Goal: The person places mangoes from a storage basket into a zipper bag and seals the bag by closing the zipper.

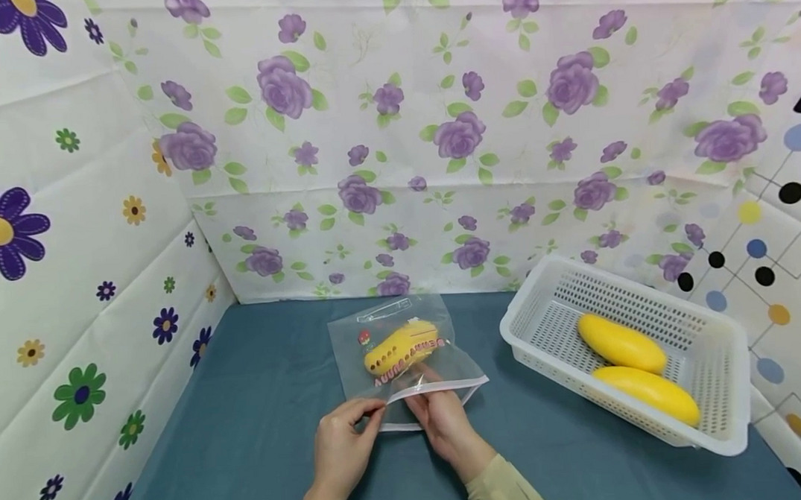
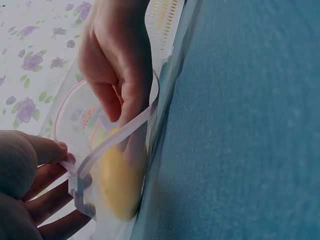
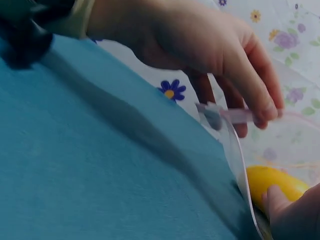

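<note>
One smooth yellow oval fruit (image 1: 399, 348) sits inside a clear printed zip bag (image 1: 348, 343), left hand (image 1: 345, 440) pinching its rim, right hand (image 1: 446, 425) reaching in, fingers pretty straight against the fruit. It's all on blue-green cloth (image 1: 247, 436) near a perforated white plastic basket (image 1: 581, 380), with flowery sheets (image 1: 369, 143) for walls.

**Blue-green surface (image 1: 246, 406) carrying clear bag (image 1: 351, 356), white basket (image 1: 580, 378)**

Spreading under the white basket, the blue-green surface is running well past it on the left and showing as a narrower strip on its right. The perforated white basket is sitting on it at an angle. To the basket's left, near but apart, the printed clear bag is lying on the surface.
</note>
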A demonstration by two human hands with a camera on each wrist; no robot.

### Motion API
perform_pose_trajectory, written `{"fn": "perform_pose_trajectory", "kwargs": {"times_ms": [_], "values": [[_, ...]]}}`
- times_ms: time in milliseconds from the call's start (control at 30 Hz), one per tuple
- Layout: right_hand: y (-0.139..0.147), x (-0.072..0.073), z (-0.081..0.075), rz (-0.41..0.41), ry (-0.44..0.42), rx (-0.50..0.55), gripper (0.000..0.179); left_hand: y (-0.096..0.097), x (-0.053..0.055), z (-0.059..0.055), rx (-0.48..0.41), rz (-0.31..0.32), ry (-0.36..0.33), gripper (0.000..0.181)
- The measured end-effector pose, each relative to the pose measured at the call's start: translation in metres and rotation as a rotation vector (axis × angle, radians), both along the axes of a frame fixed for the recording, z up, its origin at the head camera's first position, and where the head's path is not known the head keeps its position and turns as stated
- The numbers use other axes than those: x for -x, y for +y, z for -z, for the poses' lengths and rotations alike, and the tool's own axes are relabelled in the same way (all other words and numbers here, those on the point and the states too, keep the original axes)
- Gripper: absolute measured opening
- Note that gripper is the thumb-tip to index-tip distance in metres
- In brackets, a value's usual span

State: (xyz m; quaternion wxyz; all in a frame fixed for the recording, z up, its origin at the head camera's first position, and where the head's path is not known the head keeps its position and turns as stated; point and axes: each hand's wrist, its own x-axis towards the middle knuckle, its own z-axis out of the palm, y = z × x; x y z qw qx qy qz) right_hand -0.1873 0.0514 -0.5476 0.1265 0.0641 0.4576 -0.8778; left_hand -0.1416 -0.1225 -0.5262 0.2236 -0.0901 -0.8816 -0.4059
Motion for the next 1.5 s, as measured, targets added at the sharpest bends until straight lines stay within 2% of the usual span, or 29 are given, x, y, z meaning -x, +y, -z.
{"fn": "perform_pose_trajectory", "kwargs": {"times_ms": [200,400,633,967,1167,1333,1500], "values": [[-0.009,0.020,0.005,-0.027,0.058,-0.018,0.059,-0.001,0.000,0.003,-0.004,0.009,0.002,0.013],[-0.019,0.030,0.007,-0.019,0.072,-0.022,0.061,-0.001,0.000,0.003,-0.029,0.013,0.000,0.013],[-0.028,0.042,0.003,0.060,0.033,0.011,0.061,-0.001,-0.001,0.003,-0.016,0.009,0.015,0.013],[-0.031,0.052,0.001,0.045,0.007,0.049,0.055,0.000,-0.001,0.006,-0.024,0.009,0.007,0.013],[-0.028,0.048,0.001,0.040,0.006,0.024,0.058,0.000,-0.001,0.005,-0.035,0.020,0.007,0.010],[-0.018,0.032,0.004,0.002,0.039,-0.045,0.060,-0.001,-0.001,0.004,-0.039,0.025,0.021,0.010],[-0.001,0.015,0.004,-0.056,0.068,-0.028,0.059,-0.003,0.000,0.004,-0.028,0.021,0.013,0.006]]}}
